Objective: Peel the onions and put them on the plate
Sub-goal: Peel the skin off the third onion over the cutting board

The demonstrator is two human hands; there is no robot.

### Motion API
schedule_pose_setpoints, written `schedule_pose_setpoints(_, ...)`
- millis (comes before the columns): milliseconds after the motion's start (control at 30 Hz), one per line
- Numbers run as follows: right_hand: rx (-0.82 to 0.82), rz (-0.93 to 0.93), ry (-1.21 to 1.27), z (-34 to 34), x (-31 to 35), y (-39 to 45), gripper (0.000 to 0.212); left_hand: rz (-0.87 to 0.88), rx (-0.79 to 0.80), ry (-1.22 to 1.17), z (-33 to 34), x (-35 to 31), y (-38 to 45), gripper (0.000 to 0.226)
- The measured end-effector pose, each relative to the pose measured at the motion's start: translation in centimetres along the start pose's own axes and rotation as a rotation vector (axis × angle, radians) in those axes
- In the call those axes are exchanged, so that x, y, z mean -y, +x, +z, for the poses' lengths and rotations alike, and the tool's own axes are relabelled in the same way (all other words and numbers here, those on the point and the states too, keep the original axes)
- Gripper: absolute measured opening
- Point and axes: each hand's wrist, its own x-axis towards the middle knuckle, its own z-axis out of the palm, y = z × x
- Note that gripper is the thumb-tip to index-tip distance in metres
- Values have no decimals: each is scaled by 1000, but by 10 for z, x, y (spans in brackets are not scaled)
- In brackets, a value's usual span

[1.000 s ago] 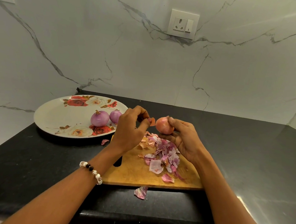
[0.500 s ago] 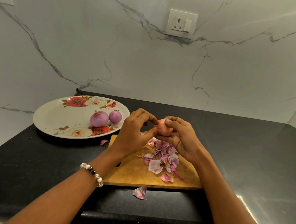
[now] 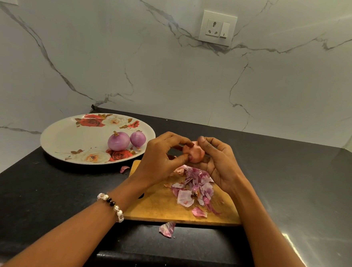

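Above a wooden cutting board strewn with purple onion skins, both hands held a small pinkish onion, the left hand pinching its skin and the right hand cradling it, beside a floral white plate holding two peeled purple onions.

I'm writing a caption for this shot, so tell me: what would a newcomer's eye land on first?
First, the two hands meeting above the wooden cutting board: the right hand holds a pinkish onion while the left hand picks at its skin. Next, the heap of purple peels on the board, and the rose-patterned plate at left carrying two peeled onions.
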Motion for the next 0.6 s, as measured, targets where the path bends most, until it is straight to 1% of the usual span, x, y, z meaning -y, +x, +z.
schedule_pose_setpoints(200, -28, -68, -120, -5, -2, 1, 35, -77, -7, -57, -1, -2, 0, 20)
schedule_pose_setpoints(367, 0, -87, -176, -3, -3, 0, 32, -80, 1, -41, -1, -2, 0, 18)
schedule_pose_setpoints(600, 6, -105, -211, -4, -3, 0, 37, -40, 47, 50, 1, 1, 0, 14)
